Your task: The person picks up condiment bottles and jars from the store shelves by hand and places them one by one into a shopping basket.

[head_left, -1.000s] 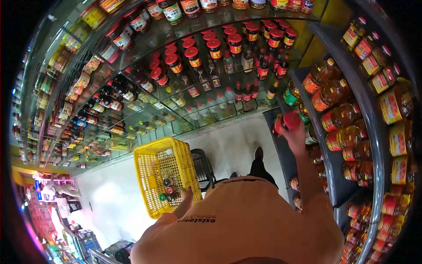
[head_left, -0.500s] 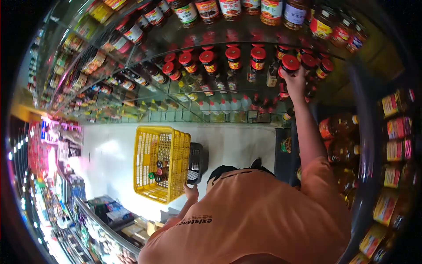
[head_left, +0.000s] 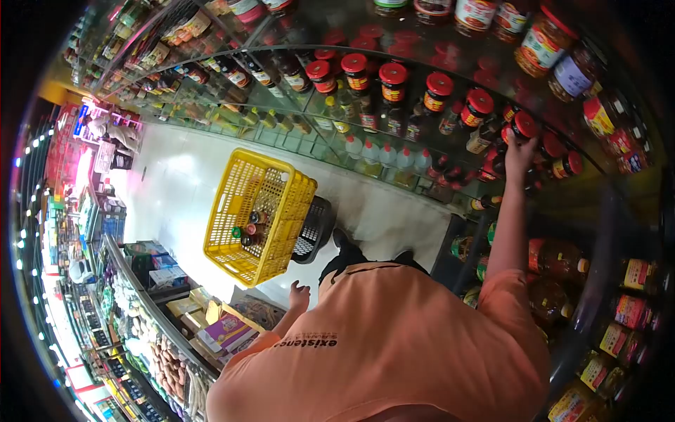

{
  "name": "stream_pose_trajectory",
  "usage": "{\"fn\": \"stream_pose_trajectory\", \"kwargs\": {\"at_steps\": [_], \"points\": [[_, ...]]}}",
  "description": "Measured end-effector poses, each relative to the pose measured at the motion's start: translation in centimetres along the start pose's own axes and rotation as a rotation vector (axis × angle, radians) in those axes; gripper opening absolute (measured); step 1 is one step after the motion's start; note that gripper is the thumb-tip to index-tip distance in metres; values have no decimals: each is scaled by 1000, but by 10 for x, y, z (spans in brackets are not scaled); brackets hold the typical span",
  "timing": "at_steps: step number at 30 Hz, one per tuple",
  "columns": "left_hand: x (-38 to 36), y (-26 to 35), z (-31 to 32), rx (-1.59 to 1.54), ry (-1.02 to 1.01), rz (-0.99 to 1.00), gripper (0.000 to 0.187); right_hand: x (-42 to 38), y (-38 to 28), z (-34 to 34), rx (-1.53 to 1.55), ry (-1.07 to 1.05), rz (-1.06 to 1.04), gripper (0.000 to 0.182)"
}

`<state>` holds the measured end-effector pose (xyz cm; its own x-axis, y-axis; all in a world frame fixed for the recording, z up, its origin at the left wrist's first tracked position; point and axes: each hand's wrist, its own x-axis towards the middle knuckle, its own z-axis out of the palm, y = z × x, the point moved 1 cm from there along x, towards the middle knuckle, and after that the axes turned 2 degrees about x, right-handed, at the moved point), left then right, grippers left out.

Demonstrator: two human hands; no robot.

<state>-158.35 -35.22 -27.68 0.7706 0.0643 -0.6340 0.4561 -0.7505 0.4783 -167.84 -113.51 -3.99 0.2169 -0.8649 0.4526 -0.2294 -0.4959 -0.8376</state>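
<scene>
My right hand [head_left: 519,153] is closed around a red-lidded jar [head_left: 522,126] at the right end of a glass shelf. Other jars with red lids [head_left: 478,104] stand in a row to its left and close beside it. My left hand [head_left: 299,294] is held out low by my side, its fingers loosely bent and apart, with nothing in it. Closest to that hand is a yellow plastic basket [head_left: 271,271], a little apart from it. Inside the basket lie several small bottles or jars [head_left: 247,231], one with a green cap.
A black basket [head_left: 316,232] sits against the yellow one on the pale floor [head_left: 184,183]. Higher shelving holds more jars [head_left: 545,43]. Large oil bottles [head_left: 555,257] line the right side. Boxes [head_left: 226,333] and a produce counter are at the lower left.
My left hand has come off the yellow basket's edge. The view has turned, so shelf and jars appear farther right and lower. My right hand stays on the red-lidded jar.
</scene>
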Motion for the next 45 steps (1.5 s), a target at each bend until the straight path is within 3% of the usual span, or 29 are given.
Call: {"fn": "stream_pose_trajectory", "kwargs": {"at_steps": [1,3,6,7,8,9,10,11,12,13,14,16,17,18,19,20,24,26,27,29,30,33,36,37,39,40,42,43,45], "points": [[2,5,-5,69,-11,31,62,2,12,0,-1,-19,43,66],[35,-10,-6,-97,19,154,51,3,23,12,285,30,-3,74],[54,37,-36,51,119,266,40,3,39,12,-5,84,68,82],[79,35,-43,70,190,304,34,-2,17,11,-162,68,134,85],[94,47,-59,14,223,325,31,6,51,11,-169,81,90,88],[104,67,-76,-80,277,382,29,5,48,13,-157,103,78,87],[136,56,-86,-106,321,313,28,0,33,19,-28,109,90,86],[113,108,-118,-85,380,323,28,-4,17,26,-40,119,110,83],[152,91,-127,-32,454,318,28,-4,14,28,-25,92,21,81],[165,98,-147,-7,521,407,27,9,58,23,-73,122,-79,71],[177,104,-165,15,529,356,28,21,99,15,50,50,-84,63],[215,97,-193,-19,469,260,31,4,81,20,-135,48,-122,63],[243,81,-202,-26,368,192,42,-14,67,30,-173,75,-120,70],[274,60,-204,-22,328,169,49,-48,7,47,-574,131,161,77],[298,46,-209,-19,287,148,58,-69,30,49,-342,181,217,76],[313,43,-217,-16,283,135,58,-90,32,50,-407,80,127,75],[360,57,-224,216,120,120,70,-255,8,107,-689,-285,-9,30],[390,68,-220,318,45,110,78,-341,-18,132,-998,-1012,317,24],[398,82,-220,319,24,104,78,-394,6,124,-831,-1273,701,39],[409,119,-224,659,54,41,88,-440,-36,138,-802,-1629,778,39],[429,113,-217,683,46,41,95,-451,-62,151,-791,-1697,789,38],[456,125,-213,799,-66,13,97,-463,-94,175,-747,-1635,848,37],[495,105,-189,798,-116,-60,99,-495,8,114,-596,-1308,604,22],[499,101,-184,778,-107,-92,100,-485,-8,121,-615,-1314,620,22],[505,91,-175,787,-56,-64,89,-458,-49,164,-207,-880,1193,26],[514,83,-170,780,2,-38,83,-460,-44,168,-215,-876,1203,26],[517,74,-168,785,135,75,68,-460,-38,176,-275,-981,903,29],[509,76,-173,786,129,74,68,-457,-51,190,-280,-981,907,29],[492,93,-192,612,82,277,68,-455,-80,222,-407,-1149,1034,28]]}}
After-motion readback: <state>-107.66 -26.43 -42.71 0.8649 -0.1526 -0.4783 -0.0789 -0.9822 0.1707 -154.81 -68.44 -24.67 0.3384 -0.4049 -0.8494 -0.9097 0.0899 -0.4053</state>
